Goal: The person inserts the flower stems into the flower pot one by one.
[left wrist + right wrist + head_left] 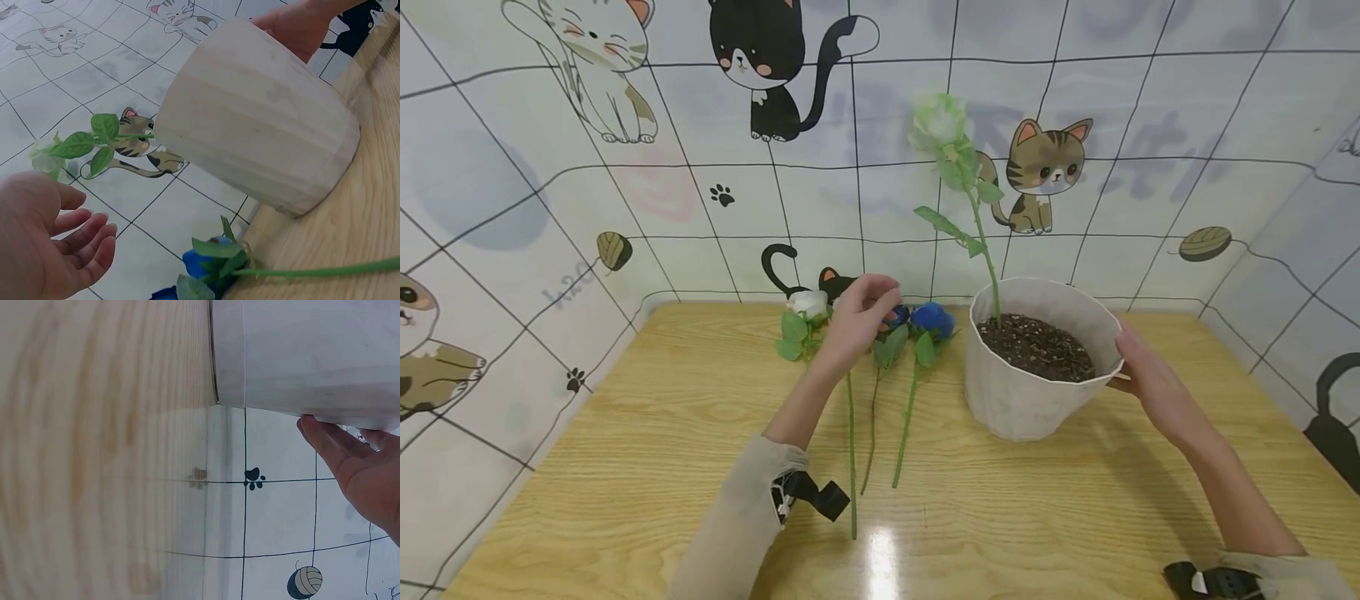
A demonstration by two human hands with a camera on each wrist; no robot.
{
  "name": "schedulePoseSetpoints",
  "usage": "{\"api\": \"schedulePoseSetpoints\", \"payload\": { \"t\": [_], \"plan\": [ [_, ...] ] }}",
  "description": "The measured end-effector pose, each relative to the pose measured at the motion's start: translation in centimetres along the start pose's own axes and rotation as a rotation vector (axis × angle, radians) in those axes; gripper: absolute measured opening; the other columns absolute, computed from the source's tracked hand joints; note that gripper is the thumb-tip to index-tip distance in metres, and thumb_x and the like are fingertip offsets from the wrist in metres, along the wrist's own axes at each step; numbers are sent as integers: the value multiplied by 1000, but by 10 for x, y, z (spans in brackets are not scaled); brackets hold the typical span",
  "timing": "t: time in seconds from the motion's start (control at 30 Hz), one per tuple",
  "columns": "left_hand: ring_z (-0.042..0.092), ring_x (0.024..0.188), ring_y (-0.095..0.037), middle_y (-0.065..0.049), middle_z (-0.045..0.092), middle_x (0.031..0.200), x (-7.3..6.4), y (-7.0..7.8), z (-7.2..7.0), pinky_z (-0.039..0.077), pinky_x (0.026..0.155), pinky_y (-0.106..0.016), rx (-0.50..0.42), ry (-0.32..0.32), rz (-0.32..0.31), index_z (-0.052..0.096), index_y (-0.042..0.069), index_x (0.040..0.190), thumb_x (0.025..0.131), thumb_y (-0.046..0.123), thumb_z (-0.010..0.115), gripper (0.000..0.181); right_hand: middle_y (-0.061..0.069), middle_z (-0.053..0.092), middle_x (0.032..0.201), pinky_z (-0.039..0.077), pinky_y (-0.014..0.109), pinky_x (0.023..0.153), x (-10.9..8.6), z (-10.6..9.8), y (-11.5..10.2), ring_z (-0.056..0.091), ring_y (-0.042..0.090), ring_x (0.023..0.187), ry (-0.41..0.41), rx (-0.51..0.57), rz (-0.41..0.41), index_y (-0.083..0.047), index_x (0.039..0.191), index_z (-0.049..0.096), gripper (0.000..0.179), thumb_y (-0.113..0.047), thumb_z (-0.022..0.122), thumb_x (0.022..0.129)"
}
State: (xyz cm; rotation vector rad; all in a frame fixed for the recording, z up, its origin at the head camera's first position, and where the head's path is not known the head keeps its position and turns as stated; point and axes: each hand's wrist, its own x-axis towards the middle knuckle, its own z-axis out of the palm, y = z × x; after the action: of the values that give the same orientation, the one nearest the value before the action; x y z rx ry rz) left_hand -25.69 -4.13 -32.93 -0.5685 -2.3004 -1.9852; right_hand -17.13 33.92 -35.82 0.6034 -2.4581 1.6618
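Note:
My left hand (857, 321) hovers over the heads of the cut roses on the table, fingers loosely bent and nothing in them. Below it lie a white rose (808, 305) and blue roses (933, 320), stems toward me. At the right, my right hand (1157, 387) holds the rim of a white flowerpot (1026, 408). In the right wrist view its fingers (325, 440) touch the pot's outer side. Dark soil (1037, 348) fills part of the pot. A pale green-white rose (940, 122) stands in it near the left wall, leaning slightly left.
The pot and roses rest on a light wooden table (647, 467). Behind it hangs a wall covering (895, 200) with a grid and cartoon cats, close to the table's back edge. Black straps with small devices (812, 493) sit on both wrists.

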Motion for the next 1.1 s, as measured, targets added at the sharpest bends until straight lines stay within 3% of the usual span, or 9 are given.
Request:
{"api": "schedulePoseSetpoints", "payload": {
  "t": [0.07,0.27,0.47,0.67,0.8,0.9,1.1],
  "plan": [
    [63,95,-33,-17,62,114,-4,-4,-5,51,87,-59,0,12,-10,58,4,127,105,18,56,26,-10,38,148,48,12,89,0,0,-1,50,-7,120,1,-10,0,-8,162,16,53,-28,20,113],
    [61,102,-41,-13,61,117,-12,-16,-22,53,82,-45,35,45,-54,57,0,129,105,17,57,30,-9,41,146,49,13,89,0,0,-3,51,-6,119,1,-28,-2,-8,162,18,53,-29,19,113],
    [58,106,-46,-14,61,116,-17,-25,-39,52,88,-54,46,62,-94,57,-2,129,105,16,57,30,-8,37,150,48,12,90,-1,-1,-3,49,-7,121,-6,-16,0,-9,162,15,53,-29,19,113],
    [59,100,-39,-22,58,115,-24,-30,-55,54,83,-45,67,58,-120,55,-6,127,104,10,56,27,-6,39,149,49,13,90,-1,0,-3,50,-6,121,4,-40,-1,-9,162,18,52,-28,19,113],
    [59,90,-23,-19,58,113,-29,-36,-66,54,80,-35,108,73,-148,56,-7,127,103,9,56,29,-5,39,149,49,13,89,-1,-1,-2,50,-6,121,7,-53,1,-10,162,18,52,-28,18,113],
    [60,86,-17,-20,58,114,-32,-42,-75,55,80,-36,133,84,-174,56,-8,126,103,9,55,28,-4,39,149,48,12,90,-1,-1,-2,50,-6,120,5,-50,2,-11,162,17,52,-28,18,113],
    [61,93,-27,-18,57,113,-38,-54,-88,54,80,-34,173,103,-269,53,-7,127,103,10,54,29,-4,39,148,48,12,90,-1,-1,-2,50,-6,120,0,-47,5,-10,162,16,52,-28,18,113]
  ]
}}
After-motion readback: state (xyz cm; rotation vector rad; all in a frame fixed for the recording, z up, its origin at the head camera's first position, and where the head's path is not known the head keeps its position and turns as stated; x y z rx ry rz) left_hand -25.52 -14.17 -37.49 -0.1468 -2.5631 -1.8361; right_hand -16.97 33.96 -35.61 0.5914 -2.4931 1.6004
